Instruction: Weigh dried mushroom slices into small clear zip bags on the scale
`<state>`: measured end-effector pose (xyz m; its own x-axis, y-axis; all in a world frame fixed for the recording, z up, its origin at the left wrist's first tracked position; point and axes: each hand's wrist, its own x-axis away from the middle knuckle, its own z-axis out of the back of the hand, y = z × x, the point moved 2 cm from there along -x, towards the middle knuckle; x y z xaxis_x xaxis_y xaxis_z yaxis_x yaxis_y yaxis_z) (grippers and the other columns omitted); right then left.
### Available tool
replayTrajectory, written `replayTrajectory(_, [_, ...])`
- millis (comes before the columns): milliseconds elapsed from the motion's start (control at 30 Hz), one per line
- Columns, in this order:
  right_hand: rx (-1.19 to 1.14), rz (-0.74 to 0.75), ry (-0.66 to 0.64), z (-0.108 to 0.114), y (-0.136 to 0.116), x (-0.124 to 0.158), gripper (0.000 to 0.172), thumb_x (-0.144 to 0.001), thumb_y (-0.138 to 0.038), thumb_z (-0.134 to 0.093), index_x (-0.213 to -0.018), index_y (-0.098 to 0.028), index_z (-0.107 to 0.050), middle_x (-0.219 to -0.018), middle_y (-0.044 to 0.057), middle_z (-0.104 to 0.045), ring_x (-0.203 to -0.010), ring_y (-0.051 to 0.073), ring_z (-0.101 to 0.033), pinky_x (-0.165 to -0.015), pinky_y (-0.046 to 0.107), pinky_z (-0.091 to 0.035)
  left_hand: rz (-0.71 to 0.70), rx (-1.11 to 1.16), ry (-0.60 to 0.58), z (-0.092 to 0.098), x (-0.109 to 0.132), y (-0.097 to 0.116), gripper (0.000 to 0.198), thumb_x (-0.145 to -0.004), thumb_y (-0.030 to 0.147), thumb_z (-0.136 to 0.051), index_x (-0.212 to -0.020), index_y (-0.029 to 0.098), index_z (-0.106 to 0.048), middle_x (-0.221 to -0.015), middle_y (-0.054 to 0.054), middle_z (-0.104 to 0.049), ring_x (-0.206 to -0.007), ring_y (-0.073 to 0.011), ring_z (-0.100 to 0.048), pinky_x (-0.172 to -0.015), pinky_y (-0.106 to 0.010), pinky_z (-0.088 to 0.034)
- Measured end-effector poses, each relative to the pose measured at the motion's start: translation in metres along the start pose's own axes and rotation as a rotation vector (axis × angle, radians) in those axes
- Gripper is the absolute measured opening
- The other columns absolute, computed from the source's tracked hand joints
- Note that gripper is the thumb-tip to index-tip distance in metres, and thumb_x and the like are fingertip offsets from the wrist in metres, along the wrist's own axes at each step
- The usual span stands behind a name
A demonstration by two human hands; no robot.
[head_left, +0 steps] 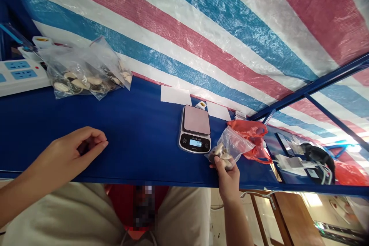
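Bag (235, 145) is pinched in right grip (228, 178); left grip (70, 152) curls, inside hidden, closure unclear.

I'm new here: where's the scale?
The scale sits just right of centre in the head view, on the table, left of the bag in the right hand.

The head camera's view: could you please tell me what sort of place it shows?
Probably a makeshift work area: striped plastic sheeting hangs behind a blue table, which bears a digital scale and, at the left, a power strip.
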<state>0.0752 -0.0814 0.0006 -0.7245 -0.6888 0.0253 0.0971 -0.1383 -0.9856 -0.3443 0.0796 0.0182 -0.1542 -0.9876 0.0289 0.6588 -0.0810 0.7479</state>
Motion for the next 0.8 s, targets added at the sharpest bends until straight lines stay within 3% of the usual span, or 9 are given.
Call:
replayTrajectory(200, [0.068, 0.059, -0.021, -0.008, -0.007, 0.007, 0.046, -0.08, -0.056, -0.085, -0.099, -0.018, -0.068, -0.082, 0.007, -0.078, -0.065, 0.02, -0.07, -0.067, 0.034, -0.058, 0.12, -0.028, 0.049, -0.008, 0.005, 0.001, 0.03, -0.088, 0.061, -0.061, -0.1, 0.034, -0.064, -0.085, 0.011, -0.069, -0.082, -0.0135, -0.058, -0.072, -0.025, -0.042])
replayTrajectory(467, [0.068, 0.019, 0.041, -0.002, 0.001, 0.007, 0.054, -0.078, -0.063, -0.083, -0.103, -0.017, -0.069, -0.083, 0.008, -0.079, -0.066, 0.022, -0.071, -0.068, 0.034, -0.057, 0.049, 0.058, 0.067, -0.004, 0.008, 0.012, 0.024, -0.086, 0.056, -0.063, -0.093, 0.033, -0.064, -0.082, 0.007, -0.069, -0.075, -0.0164, -0.061, -0.068, -0.027, -0.045])
replayTrajectory(600, [0.109, 0.029, 0.016, 0.0, 0.003, 0.004, 0.055, -0.075, -0.064, -0.084, -0.1, -0.016, -0.071, -0.084, 0.009, -0.079, -0.068, 0.023, -0.071, -0.069, 0.033, -0.055, 0.087, 0.058, 0.276, 0.028, -0.012, 0.023, 0.028, -0.086, 0.047, -0.064, -0.106, 0.026, -0.064, -0.098, 0.002, -0.067, -0.081, -0.0156, -0.062, -0.078, -0.027, -0.05])
replayTrajectory(700, [0.094, 0.016, 0.008, 0.0, 0.002, 0.004, 0.057, -0.073, -0.064, -0.085, -0.101, -0.016, -0.072, -0.083, 0.009, -0.079, -0.067, 0.023, -0.071, -0.069, 0.034, -0.055, 0.055, -0.173, 0.455, 0.068, -0.052, 0.029, 0.038, -0.087, 0.043, -0.061, -0.119, 0.021, -0.064, -0.106, 0.0, -0.066, -0.08, -0.014, -0.06, -0.086, -0.029, -0.051])
replayTrajectory(800, [0.088, -0.001, 0.009, 0.001, 0.002, 0.005, 0.057, -0.073, -0.064, -0.085, -0.102, -0.016, -0.072, -0.083, 0.009, -0.079, -0.068, 0.024, -0.071, -0.07, 0.034, -0.056, -0.078, -0.472, 0.407, 0.099, -0.103, 0.035, 0.067, -0.092, 0.056, -0.054, -0.142, 0.011, -0.052, -0.14, -0.012, -0.057, -0.123, -0.0271, -0.055, -0.11, -0.045, -0.043])
